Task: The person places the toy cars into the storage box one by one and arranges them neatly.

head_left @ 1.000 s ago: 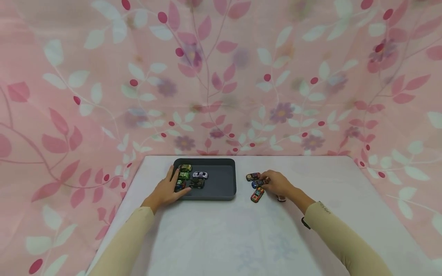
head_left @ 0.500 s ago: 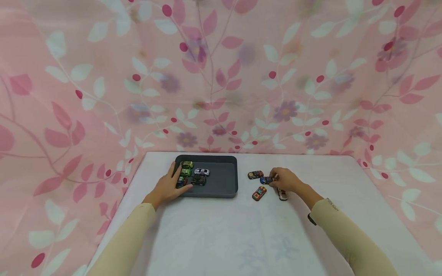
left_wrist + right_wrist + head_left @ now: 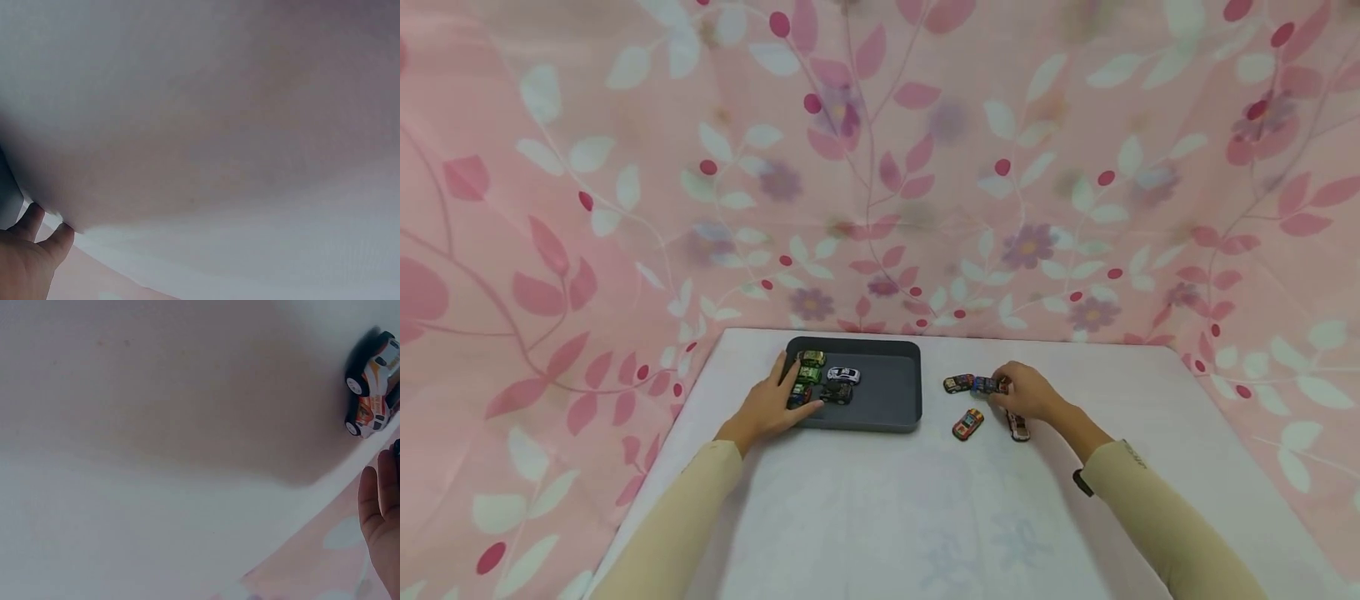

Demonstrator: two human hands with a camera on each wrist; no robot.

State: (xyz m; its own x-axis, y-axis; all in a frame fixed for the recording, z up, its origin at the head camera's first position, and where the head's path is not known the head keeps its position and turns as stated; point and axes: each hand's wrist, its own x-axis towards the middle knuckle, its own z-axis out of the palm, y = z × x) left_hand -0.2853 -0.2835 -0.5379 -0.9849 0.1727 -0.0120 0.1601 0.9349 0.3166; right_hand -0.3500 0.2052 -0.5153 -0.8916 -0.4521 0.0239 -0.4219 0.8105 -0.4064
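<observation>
In the head view my left hand rests over the left end of a dark grey tray, fingers spread and thumb over its front rim. Several toy cars stand inside, including a white one, a black one and a green one. My right hand pinches the end of a blue toy car on the table right of the tray. Its fingers hide what lies beneath. A white-and-orange toy car lies just in front of this hand.
On the white-covered table a dark patterned toy car lies left of the blue one, and a red-and-green toy car lies nearer the front. Pink floral cloth hangs behind the table.
My right hand and the blue toy car have shifted a little to the right and back, away from the red-and-green car. The left hand stays at the tray. The head view has shifted slightly.
</observation>
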